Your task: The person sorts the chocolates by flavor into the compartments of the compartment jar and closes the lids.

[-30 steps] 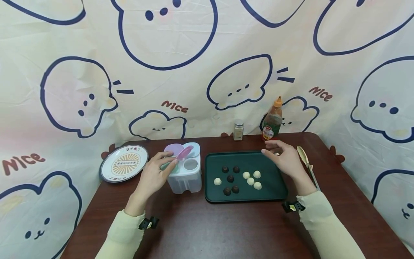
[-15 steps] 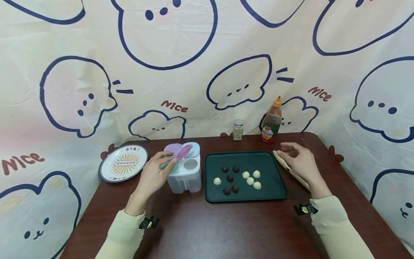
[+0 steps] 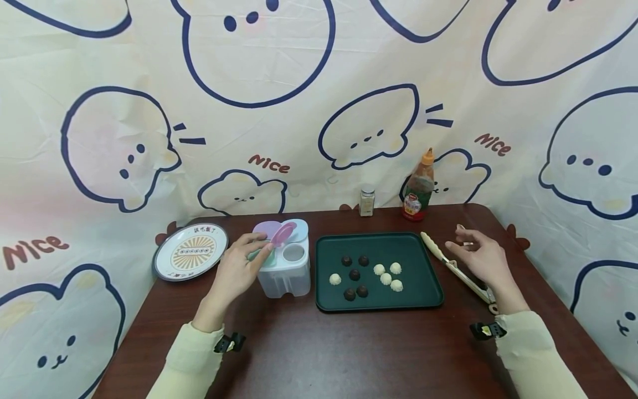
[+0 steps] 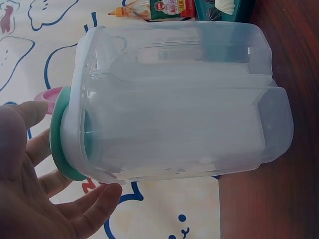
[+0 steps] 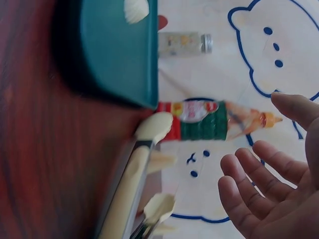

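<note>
My left hand (image 3: pixel 239 263) pinches a raised pink lid (image 3: pixel 283 234) on a clear four-compartment seasoning box (image 3: pixel 286 282). The green lid (image 4: pixel 62 134) sits right by my fingers in the left wrist view, and the round opening (image 3: pixel 293 253) near the pink lid is uncovered. My right hand (image 3: pixel 480 257) hovers with loose fingers and nothing in them, over cream-tipped kitchen tongs (image 3: pixel 451 265). These tongs lie slantwise along the right side of the dark green tray (image 3: pixel 326 305), their two arms spread. Part of the far arm is behind my hand.
On the tray are several dark balls (image 3: pixel 354 275) and several cream ones (image 3: pixel 386 279). A decorated plate (image 3: pixel 193 252) sits left of the box. At the back stand a small jar (image 3: pixel 366 200) and an orange-capped sauce bottle (image 3: pixel 420 188). A printed cloth hangs behind the table.
My right hand has drawn back rightward from over the tray. The tongs have shifted left against the tray's side, and the hand has left them. My left hand stays in place.
</note>
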Demonstrator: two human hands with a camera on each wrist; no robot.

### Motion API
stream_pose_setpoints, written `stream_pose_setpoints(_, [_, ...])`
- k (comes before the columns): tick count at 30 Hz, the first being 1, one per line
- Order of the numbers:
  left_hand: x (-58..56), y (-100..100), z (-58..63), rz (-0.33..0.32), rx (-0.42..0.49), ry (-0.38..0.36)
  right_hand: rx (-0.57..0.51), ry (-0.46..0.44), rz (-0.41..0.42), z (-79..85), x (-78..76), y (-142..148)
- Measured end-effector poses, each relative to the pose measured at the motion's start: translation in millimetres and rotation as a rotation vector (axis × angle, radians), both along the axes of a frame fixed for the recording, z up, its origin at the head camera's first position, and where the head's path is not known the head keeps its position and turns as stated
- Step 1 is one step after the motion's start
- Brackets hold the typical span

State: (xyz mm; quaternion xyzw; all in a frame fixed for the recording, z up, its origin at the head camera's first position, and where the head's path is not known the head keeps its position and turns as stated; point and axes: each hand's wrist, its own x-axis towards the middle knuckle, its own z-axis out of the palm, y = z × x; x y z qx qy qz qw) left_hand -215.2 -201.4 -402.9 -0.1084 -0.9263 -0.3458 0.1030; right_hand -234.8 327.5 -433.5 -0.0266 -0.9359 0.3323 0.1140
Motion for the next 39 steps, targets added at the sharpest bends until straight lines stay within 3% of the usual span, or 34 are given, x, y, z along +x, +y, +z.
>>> stream_pose_setpoints(10, [0.1, 0.3, 1.5, 0.000, -0.006, 0.007, 0.036, -0.127, -0.045, -15.5, 6.3, 19.2])
stream_pose_setpoints(20, [0.6, -0.1, 1.9, 0.000, -0.004, -0.016, 0.042, -0.179, -0.051, -27.4, 10.5, 30.1])
stream_pose_setpoints(27, [0.6, -0.5, 1.4, -0.001, 0.004, -0.003, 0.044, -0.214, -0.077, -33.3, 13.2, 36.2])
stream_pose_setpoints(39, [0.9, 0.6, 0.4, 0.006, -0.005, 0.012, 0.074, -0.367, -0.072, -38.4, 11.8, 45.4])
